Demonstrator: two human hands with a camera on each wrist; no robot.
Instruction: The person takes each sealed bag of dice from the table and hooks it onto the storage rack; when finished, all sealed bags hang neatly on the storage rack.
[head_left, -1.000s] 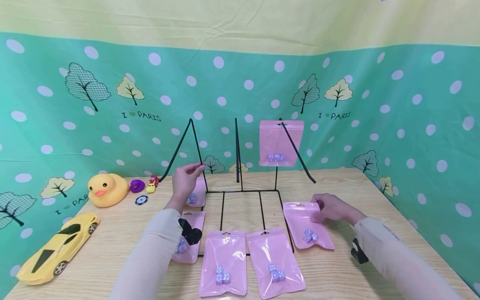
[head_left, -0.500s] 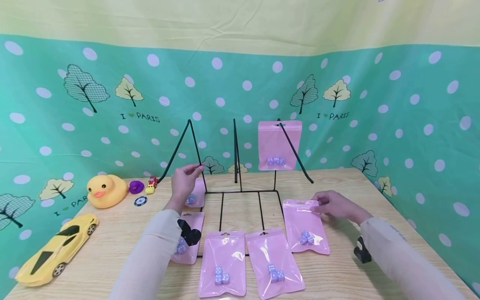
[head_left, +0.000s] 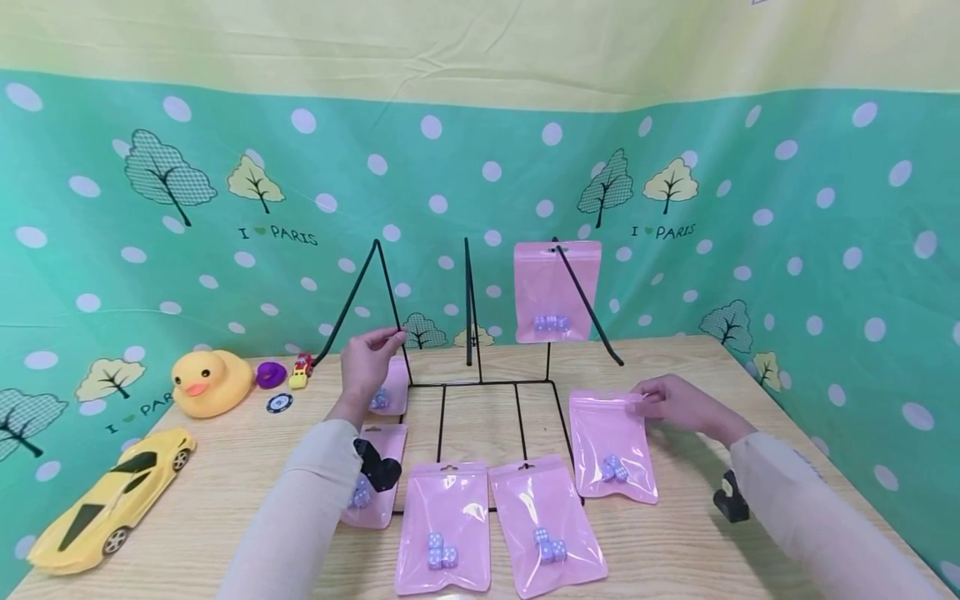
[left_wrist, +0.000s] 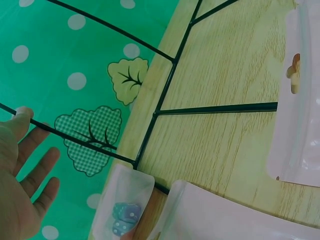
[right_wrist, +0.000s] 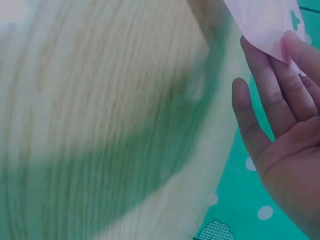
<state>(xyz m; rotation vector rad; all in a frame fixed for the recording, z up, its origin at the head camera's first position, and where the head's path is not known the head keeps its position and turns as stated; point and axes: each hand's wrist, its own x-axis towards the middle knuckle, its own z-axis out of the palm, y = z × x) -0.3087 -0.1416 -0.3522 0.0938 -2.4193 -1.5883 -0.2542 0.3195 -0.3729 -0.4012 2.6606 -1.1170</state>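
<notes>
My left hand pinches the left upright of a black wire rack between thumb and fingertips; the left wrist view shows the other fingers spread. At the right, my right hand holds a pink zip bag by its top right corner, thumb on one side and fingers behind. Several lilac dice lie at the bottom of that bag, which leans with its top raised. Another pink bag hangs by its hole from the rack's right hook.
Two pink bags with dice lie in front of the rack, and two more lie partly behind my left arm. A yellow toy car, rubber duck, purple toy, small toy car and chip stand left.
My right hand has shifted slightly right, lifting the bag's top edge and turning the bag more upright. The left hand stays on the rack's upright.
</notes>
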